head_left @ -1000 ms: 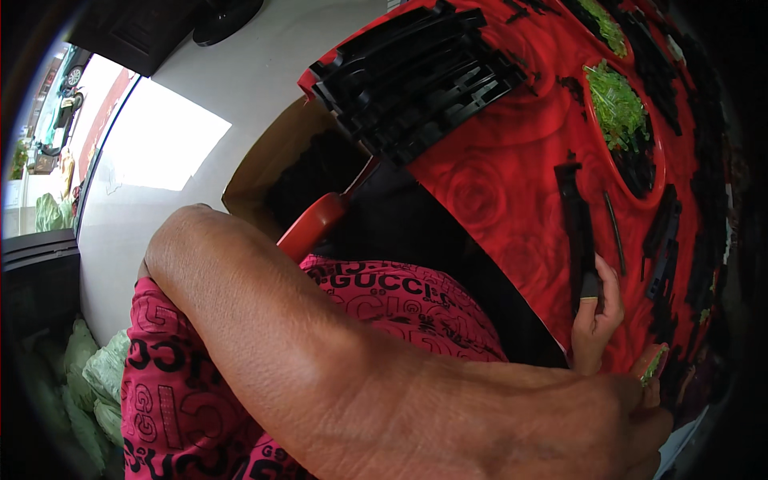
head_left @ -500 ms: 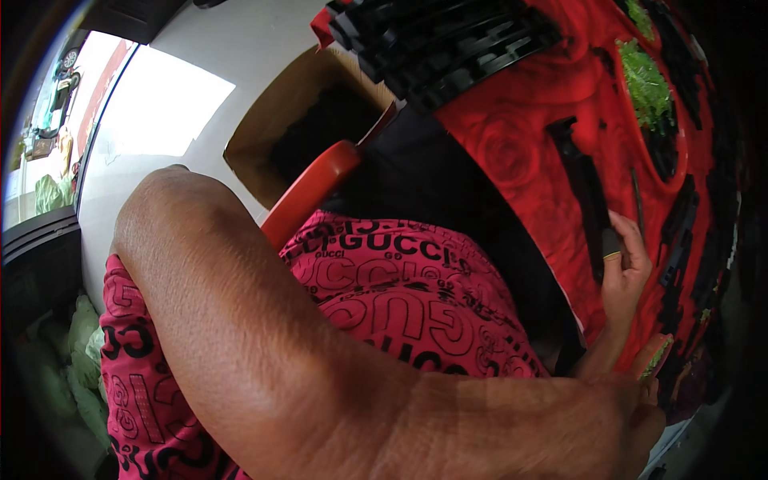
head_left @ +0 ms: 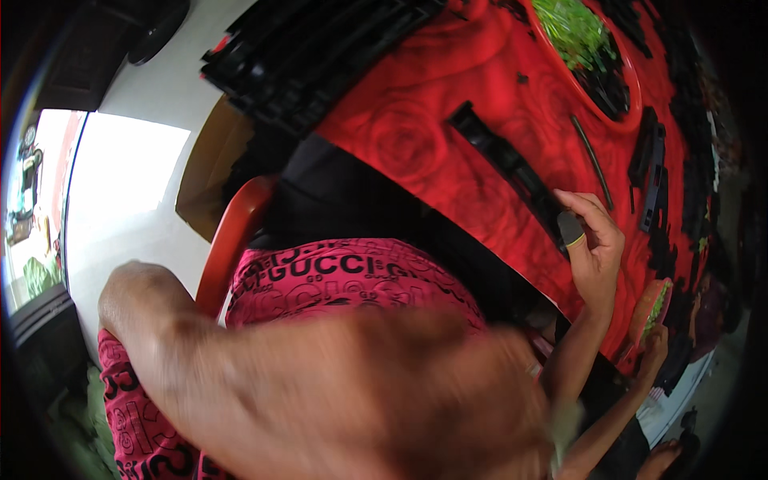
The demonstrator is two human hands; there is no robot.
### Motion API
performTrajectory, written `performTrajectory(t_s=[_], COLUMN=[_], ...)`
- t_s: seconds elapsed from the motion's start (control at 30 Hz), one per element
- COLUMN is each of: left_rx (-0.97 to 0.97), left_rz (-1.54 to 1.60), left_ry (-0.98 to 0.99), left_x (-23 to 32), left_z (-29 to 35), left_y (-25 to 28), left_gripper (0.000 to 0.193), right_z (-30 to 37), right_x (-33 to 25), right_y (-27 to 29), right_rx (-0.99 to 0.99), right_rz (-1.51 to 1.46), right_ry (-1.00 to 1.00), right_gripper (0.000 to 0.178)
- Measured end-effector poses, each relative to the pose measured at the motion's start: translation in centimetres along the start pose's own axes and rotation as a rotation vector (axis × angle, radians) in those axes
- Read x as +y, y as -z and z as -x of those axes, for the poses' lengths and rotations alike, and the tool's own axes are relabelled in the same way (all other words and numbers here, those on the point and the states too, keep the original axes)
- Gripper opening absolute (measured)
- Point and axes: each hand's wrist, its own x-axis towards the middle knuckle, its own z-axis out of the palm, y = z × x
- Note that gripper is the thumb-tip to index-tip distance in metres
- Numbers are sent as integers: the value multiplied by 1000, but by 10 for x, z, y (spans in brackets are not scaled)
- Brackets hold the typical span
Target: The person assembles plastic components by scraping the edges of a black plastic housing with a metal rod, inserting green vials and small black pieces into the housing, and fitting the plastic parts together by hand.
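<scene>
My right hand [head_left: 596,236], with a dark cover on its thumb, grips the near end of a long black plastic strip [head_left: 500,156]. The strip slants up and left over a red rose-patterned tablecloth [head_left: 396,140]. Across my pink shirt, close to the camera, my left forearm reaches rightward. Motion smears my left hand [head_left: 488,384], so its fingers cannot be made out. A thin dark rod [head_left: 592,160] lies on the cloth right of the strip.
Several black strips form a stack [head_left: 320,56] at the far left table edge. A red basin [head_left: 638,92] holds green and dark pieces. Beyond my right hand, another person's hand [head_left: 656,340] is by a small bowl [head_left: 640,312] of green bits. A red chair arm [head_left: 232,232] is left.
The view has shifted, so the table things appear farther left. My left hand has pulled back from the right toward my body. My right hand keeps hold of the black strip.
</scene>
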Motion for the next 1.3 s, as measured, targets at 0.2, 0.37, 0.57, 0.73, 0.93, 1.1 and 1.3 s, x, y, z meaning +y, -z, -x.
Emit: performTrajectory(t_s=[0.2,0.37,0.57,0.73,0.93,1.1,1.3], left_rx=[45,-26,-100,-40,37,33,52], left_rz=[-175,-282,-148,-89,-94,20,20], left_ry=[-45,-10,114,55,73,171,208], left_x=[-64,-96,-99,-114,-115,-115,-114], left_z=[-23,-27,-25,-19,-21,-23,-24], left_y=[13,-13,-16,-28,-24,-29,-29], left_gripper=[45,47,54,55,50,47,53], right_z=[1,1,-3,-18,-76,-134,-185], right_x=[-23,-25,-21,-30,-15,12,26], right_y=[-14,-15,-8,7,38,50,36], right_rx=[82,63,32,-22,157,207,138], right_rz=[105,95,55,62,152,171,522], right_ry=[118,197,146,134,32,-194,30], right_gripper=[27,22,19,21,25,29,32])
